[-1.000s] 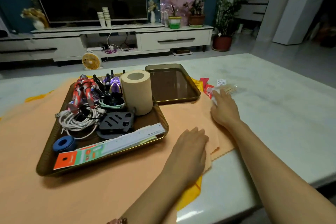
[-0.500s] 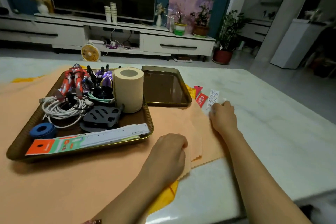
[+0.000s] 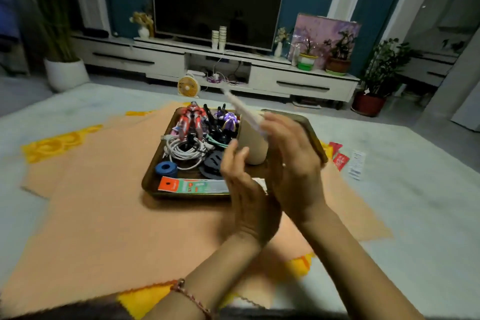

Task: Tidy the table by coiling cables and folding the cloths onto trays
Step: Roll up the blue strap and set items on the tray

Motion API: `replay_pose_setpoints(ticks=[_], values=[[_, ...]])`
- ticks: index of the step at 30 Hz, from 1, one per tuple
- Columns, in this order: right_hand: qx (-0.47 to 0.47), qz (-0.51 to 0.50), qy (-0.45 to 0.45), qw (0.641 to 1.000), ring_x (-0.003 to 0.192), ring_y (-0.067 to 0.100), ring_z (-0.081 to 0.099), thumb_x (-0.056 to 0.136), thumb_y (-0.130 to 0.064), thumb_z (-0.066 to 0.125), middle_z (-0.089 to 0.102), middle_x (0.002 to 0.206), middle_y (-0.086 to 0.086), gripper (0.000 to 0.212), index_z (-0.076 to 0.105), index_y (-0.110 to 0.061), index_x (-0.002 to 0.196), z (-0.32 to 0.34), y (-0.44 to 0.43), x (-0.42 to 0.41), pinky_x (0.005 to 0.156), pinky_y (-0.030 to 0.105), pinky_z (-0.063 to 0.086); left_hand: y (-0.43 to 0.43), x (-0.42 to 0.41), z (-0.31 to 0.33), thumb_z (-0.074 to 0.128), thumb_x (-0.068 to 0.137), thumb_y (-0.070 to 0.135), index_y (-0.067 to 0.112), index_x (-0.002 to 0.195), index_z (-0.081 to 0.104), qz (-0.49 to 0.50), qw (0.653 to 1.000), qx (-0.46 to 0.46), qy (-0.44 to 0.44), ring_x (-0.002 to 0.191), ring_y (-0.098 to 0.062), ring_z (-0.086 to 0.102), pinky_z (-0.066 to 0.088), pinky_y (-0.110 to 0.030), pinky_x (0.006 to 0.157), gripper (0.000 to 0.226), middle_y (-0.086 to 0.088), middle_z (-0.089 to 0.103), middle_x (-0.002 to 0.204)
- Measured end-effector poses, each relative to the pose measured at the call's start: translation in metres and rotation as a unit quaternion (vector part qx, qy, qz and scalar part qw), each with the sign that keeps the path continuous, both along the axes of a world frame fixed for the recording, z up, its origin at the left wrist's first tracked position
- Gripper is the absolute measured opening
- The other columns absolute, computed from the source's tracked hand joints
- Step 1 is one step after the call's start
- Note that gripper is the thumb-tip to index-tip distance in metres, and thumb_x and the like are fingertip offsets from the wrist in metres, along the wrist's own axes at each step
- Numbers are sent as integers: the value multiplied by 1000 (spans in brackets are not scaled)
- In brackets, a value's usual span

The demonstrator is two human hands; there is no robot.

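Note:
An orange cloth (image 3: pixel 104 202) lies spread over the table with a yellow cloth (image 3: pixel 52 144) showing at its edges. On it stands a brown tray (image 3: pixel 150 184) holding a coiled white cable (image 3: pixel 181 150), a blue tape roll (image 3: pixel 166 169), toy figures (image 3: pixel 191 119), a paper roll (image 3: pixel 253 145) and a long orange-green box (image 3: pixel 187 186). My right hand (image 3: pixel 293 163) is raised above the tray and pinches a thin, blurred white packet (image 3: pixel 239 106) that points up and left. My left hand (image 3: pixel 246 189) hovers beside it, fingers relaxed, holding nothing. A second, empty tray (image 3: pixel 315 138) is mostly hidden behind my right hand.
Red packets (image 3: pixel 339 158) and a white paper slip (image 3: pixel 357 165) lie on the marble table (image 3: pixel 415 189) to the right of the cloth. Beyond the table are a TV cabinet (image 3: pixel 259 78), a small fan (image 3: pixel 188 87) and potted plants (image 3: pixel 374 80).
Both hands have lifted off the orange cloth and come together above the tray. My right hand took the white packet from the table at the right. The view pulled back.

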State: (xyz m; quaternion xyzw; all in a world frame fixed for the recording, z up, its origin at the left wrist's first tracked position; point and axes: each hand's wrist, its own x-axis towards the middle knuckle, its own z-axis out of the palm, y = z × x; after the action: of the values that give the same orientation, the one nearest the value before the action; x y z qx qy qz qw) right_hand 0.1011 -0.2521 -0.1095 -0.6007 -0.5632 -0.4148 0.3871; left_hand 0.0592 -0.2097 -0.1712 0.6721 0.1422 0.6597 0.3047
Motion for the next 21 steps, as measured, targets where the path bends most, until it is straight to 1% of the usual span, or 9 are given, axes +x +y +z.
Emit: replay_pose_setpoints(ticks=[1,3,5,7,9,12,15,18,21], values=[[-41,30,-20,999,103,29,61,92,-10,50,65,107,24,25,64,8,103,-5,14,-12,91,29,47,18,-11,4,48,92,14,1,124,31,50,998,-25,-24,124,-35,37,35,-44,105,38,-32,36,130],[-94,56,-19,994,99,29,66,85,-4,60,69,102,17,15,68,3,96,-19,37,-25,86,34,50,57,-37,8,45,90,2,-9,122,37,106,989,-102,-25,122,-40,41,38,-52,102,35,-31,38,130],[-150,49,3,987,95,28,67,74,8,69,72,94,13,16,70,0,88,-32,49,-25,79,35,52,88,-63,6,39,78,-4,-8,118,49,100,985,-137,35,121,-38,44,37,-48,103,41,-24,45,128],[-235,57,50,969,92,32,65,66,15,66,70,91,14,24,68,1,85,-38,59,-22,76,39,51,106,-83,3,36,76,1,-2,117,56,83,981,-91,147,116,-32,47,33,-32,102,46,-17,55,123],[-340,36,79,936,95,33,58,68,9,58,66,95,14,24,64,-1,89,-40,64,-17,76,40,43,113,-90,-2,36,82,8,1,119,58,47,963,-24,265,117,-30,49,29,-29,101,43,-15,58,123],[-409,-27,66,910,93,28,49,76,-14,46,61,96,11,21,60,-5,89,-46,63,-10,78,35,32,112,-84,-17,30,98,20,10,133,47,40,895,50,441,133,-18,37,14,-28,112,40,-6,49,139],[-396,-11,158,905,84,26,52,72,-26,33,63,88,11,38,62,-5,84,-41,60,-16,78,38,37,107,-80,-23,17,100,28,17,135,45,80,855,77,507,132,-13,37,10,-28,114,46,0,48,140],[-295,22,271,916,84,22,58,77,-20,38,68,91,9,34,67,-5,86,-33,50,-1,77,33,43,89,-74,-11,23,96,26,5,122,58,64,883,59,462,119,-27,53,29,-38,108,48,-13,60,126],[-147,-42,370,916,95,19,58,86,-5,47,66,101,8,22,65,-6,98,-28,33,39,83,30,46,66,-58,3,42,89,15,-2,110,65,68,907,125,395,117,-36,56,39,-53,100,36,-22,61,121]])
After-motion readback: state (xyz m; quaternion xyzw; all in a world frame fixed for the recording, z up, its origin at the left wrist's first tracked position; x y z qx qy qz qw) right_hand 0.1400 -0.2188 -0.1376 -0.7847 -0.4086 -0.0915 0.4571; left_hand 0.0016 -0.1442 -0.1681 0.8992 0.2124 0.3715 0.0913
